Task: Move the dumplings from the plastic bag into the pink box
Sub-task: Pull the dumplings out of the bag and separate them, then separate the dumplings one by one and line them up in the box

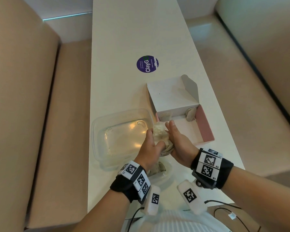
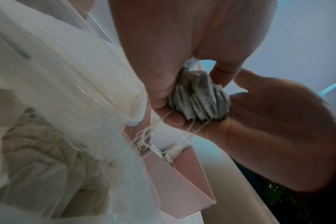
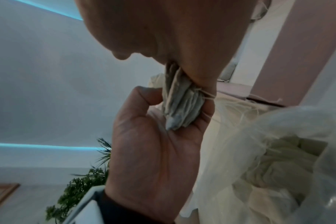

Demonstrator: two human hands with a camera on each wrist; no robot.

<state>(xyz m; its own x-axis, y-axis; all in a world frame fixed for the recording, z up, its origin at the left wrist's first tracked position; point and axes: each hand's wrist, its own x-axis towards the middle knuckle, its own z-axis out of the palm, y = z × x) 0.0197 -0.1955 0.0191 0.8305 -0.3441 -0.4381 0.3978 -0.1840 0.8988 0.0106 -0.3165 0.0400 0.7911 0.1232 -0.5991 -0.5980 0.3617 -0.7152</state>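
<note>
Because these dumplings (image 1: pixel 160 136) look like flat stringed sachets that would fan apart, I keep the stack squeezed between both palms at frame centre. My left hand (image 1: pixel 150 149) curls fingers and thumb round one side; my right hand (image 1: pixel 177 139) presses the other with fingers straight and together. Just right sits the box (image 1: pixel 206 124), lid back, two sachets already inside. At lower centre the bag (image 1: pixel 159 171) holds more, strings trailing, which could snag.
</note>
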